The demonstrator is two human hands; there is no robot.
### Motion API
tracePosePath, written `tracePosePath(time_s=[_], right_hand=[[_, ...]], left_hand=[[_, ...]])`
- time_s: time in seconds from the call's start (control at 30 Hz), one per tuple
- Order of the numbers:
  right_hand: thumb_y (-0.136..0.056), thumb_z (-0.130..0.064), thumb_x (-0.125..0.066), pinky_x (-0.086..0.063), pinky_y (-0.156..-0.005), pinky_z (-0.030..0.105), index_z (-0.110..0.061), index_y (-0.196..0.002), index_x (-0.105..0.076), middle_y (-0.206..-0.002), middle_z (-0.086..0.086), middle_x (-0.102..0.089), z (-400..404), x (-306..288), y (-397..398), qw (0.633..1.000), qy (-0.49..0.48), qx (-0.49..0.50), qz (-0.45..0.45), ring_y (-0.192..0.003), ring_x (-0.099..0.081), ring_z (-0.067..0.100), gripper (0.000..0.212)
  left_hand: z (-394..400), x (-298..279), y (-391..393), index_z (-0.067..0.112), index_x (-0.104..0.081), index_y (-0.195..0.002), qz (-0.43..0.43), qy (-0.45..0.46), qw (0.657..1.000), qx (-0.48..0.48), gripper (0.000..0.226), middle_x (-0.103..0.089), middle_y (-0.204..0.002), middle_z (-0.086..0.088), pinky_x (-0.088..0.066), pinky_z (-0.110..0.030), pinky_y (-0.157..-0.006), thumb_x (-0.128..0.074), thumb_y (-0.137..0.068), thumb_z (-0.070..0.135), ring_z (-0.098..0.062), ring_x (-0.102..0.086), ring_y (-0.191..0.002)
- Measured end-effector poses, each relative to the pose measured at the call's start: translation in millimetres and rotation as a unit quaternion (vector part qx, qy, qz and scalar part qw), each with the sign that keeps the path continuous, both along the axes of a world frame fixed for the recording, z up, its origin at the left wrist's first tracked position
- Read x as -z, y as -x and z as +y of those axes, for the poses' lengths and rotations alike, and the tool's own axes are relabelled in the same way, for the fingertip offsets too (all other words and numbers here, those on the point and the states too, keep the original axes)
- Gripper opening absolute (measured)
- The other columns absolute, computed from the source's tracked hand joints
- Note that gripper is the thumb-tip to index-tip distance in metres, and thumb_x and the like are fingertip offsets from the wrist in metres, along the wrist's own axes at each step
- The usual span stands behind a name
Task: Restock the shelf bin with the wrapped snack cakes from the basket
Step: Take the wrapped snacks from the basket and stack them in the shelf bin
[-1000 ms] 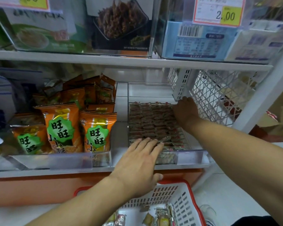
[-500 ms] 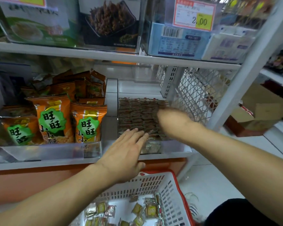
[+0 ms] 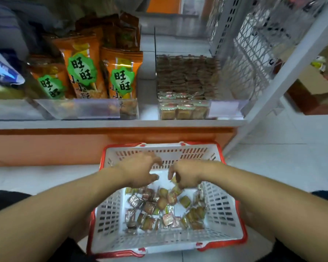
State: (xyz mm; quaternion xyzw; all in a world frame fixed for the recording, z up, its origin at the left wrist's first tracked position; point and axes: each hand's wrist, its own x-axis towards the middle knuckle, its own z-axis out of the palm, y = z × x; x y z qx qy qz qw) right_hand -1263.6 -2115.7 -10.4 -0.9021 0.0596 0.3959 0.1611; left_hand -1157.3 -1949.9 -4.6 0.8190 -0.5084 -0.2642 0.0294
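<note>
Here, my left hand (image 3: 140, 172) and right hand (image 3: 187, 174) reach into the basket (image 3: 106, 214), fingers curled downward. Whether either grips a snack cake (image 3: 150, 207), I cannot tell.

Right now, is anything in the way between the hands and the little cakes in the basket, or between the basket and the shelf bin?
Nothing visible blocks either. The left hand and right hand hang over the snack cakes in the open-topped basket. The shelf bin above is open on top, though already nearly full.

The basket (image 3: 110, 214) is white lattice with a red rim; its cakes (image 3: 159, 210) show brown, green and red wrappers. Orange bags (image 3: 121, 72) carry green badges; the shelf (image 3: 102, 123) is white above an orange panel (image 3: 45, 148).
</note>
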Motion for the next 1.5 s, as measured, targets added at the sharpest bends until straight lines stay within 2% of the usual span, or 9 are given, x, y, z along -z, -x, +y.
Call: tracePosePath(time_s=[0.17,0.4,0.53,0.67,0.8,1.03,1.17,1.33,1.5], right_hand=[[-0.087,-0.009,-0.068,-0.05,-0.098,0.038,-0.017,-0.14,-0.05,-0.136,0.012,-0.056,10.6,138.3,58.9,0.994,0.024,0.085,0.057,-0.12,-0.058,0.032,0.057],[-0.092,-0.014,-0.063,-0.035,-0.113,0.037,-0.023,-0.157,-0.025,-0.158,0.009,-0.032,12.4,202.3,46.1,0.991,-0.034,0.126,-0.034,-0.145,-0.032,0.03,0.075],[-0.094,-0.021,-0.061,-0.029,-0.12,0.044,-0.026,-0.161,-0.009,-0.164,0.01,-0.021,23.1,223.2,27.3,0.99,-0.048,0.134,-0.01,-0.152,-0.016,0.033,0.086],[-0.086,-0.01,-0.068,-0.043,-0.106,0.048,-0.023,-0.161,-0.006,-0.151,0.012,-0.033,49.1,244.9,21.4,0.99,-0.035,0.137,-0.014,-0.143,-0.027,0.036,0.098],[-0.083,-0.007,-0.067,-0.048,-0.092,0.043,-0.015,-0.139,-0.042,-0.13,0.01,-0.042,61.8,256.0,16.6,0.983,-0.026,0.178,-0.044,-0.123,-0.045,0.031,0.061],[-0.073,-0.028,-0.081,-0.049,-0.072,0.039,-0.024,-0.116,-0.038,-0.109,0.002,-0.055,51.5,259.0,18.6,0.977,-0.09,0.189,-0.039,-0.095,-0.06,0.027,0.061],[-0.071,-0.025,-0.085,-0.053,-0.09,0.04,-0.026,-0.146,-0.036,-0.13,0.002,-0.059,54.2,256.2,18.9,0.962,-0.129,0.24,-0.016,-0.116,-0.06,0.028,0.09],[-0.078,-0.026,-0.077,-0.055,-0.086,0.038,-0.022,-0.105,-0.073,-0.104,0.004,-0.068,51.4,245.5,14.6,0.962,-0.154,0.223,-0.038,-0.098,-0.067,0.025,0.027],[-0.085,-0.014,-0.069,-0.05,-0.084,0.028,-0.021,-0.103,-0.077,-0.108,0.002,-0.072,41.5,225.0,10.0,0.943,-0.154,0.287,-0.068,-0.102,-0.066,0.021,0.021]], left_hand=[[35.1,80.5,-8.4,0.02,-0.053,-0.142,0.068,-0.195,0.975,-0.078,0.053,-0.056,-0.147,-0.007,-0.046,-0.038,-0.109,-0.068,-0.095,0.036,-0.025,-0.056,-0.129],[46.4,164.8,5.7,0.022,-0.047,-0.15,0.165,-0.18,0.952,-0.186,0.06,-0.055,-0.145,-0.006,-0.05,-0.026,-0.091,-0.068,-0.094,0.022,-0.023,-0.062,-0.12],[38.8,204.5,29.7,0.039,-0.025,-0.159,0.123,-0.165,0.966,-0.159,0.088,-0.008,-0.171,0.0,-0.035,-0.047,-0.121,-0.075,-0.089,0.021,-0.029,-0.023,-0.154],[27.6,231.2,40.6,0.038,-0.013,-0.161,0.089,-0.192,0.971,-0.114,0.089,0.017,-0.172,0.0,-0.019,-0.062,-0.123,-0.07,-0.094,0.029,-0.031,0.016,-0.158],[19.5,241.9,39.2,0.037,-0.005,-0.163,0.086,-0.225,0.961,-0.135,0.085,0.029,-0.168,-0.003,-0.013,-0.07,-0.121,-0.06,-0.099,0.043,-0.045,0.026,-0.152],[12.6,248.4,47.4,0.022,-0.038,-0.149,0.025,-0.2,0.972,-0.12,0.052,-0.001,-0.17,-0.01,-0.034,-0.056,-0.119,-0.055,-0.101,0.014,-0.05,0.003,-0.154],[18.3,248.8,50.6,0.016,-0.042,-0.142,0.013,-0.166,0.981,-0.099,0.051,-0.04,-0.141,-0.009,-0.055,-0.041,-0.094,-0.062,-0.095,0.013,-0.035,-0.035,-0.136],[30.8,254.3,46.3,0.021,-0.048,-0.126,0.055,-0.118,0.984,-0.118,0.044,-0.043,-0.128,-0.003,-0.053,-0.039,-0.089,-0.067,-0.088,0.01,-0.026,-0.046,-0.119],[26.5,243.4,31.3,0.026,-0.051,-0.098,0.124,-0.054,0.966,-0.22,0.028,-0.052,-0.106,0.0,-0.051,-0.038,-0.08,-0.065,-0.079,0.011,-0.024,-0.059,-0.094]])
